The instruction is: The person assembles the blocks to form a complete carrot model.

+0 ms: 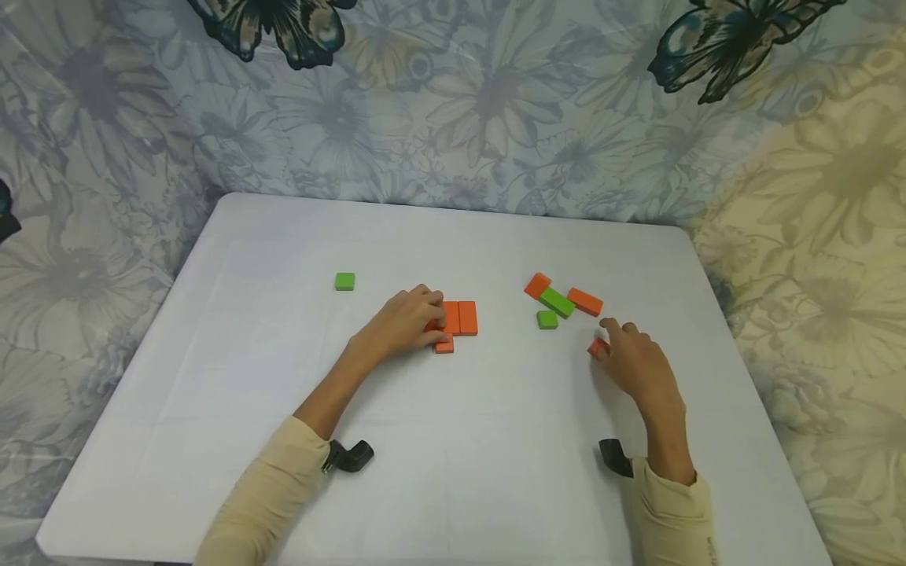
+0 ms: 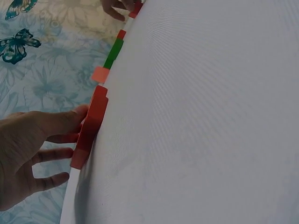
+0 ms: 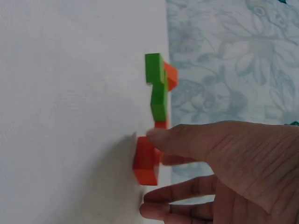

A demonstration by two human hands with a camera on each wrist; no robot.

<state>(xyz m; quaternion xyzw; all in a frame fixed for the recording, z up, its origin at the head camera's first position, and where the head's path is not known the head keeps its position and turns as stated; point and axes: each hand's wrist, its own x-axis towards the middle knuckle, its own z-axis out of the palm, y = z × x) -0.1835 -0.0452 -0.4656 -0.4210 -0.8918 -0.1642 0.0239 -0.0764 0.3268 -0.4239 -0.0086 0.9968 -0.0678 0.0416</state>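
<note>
In the head view my left hand steadies a flat group of orange blocks at mid-table, its thumb at the near side and its fingers curled over the left part. A small orange block lies at the group's near edge. The left wrist view shows the thumb against the orange row. To the right, my right hand pinches a single orange block, partly hidden by the fingers. In the right wrist view the thumb lies at a top corner of this orange block.
Beyond the right hand lie a long green block, a small green block and two orange blocks, one at left and one at right. Another green block sits alone at far left. All are on a white table.
</note>
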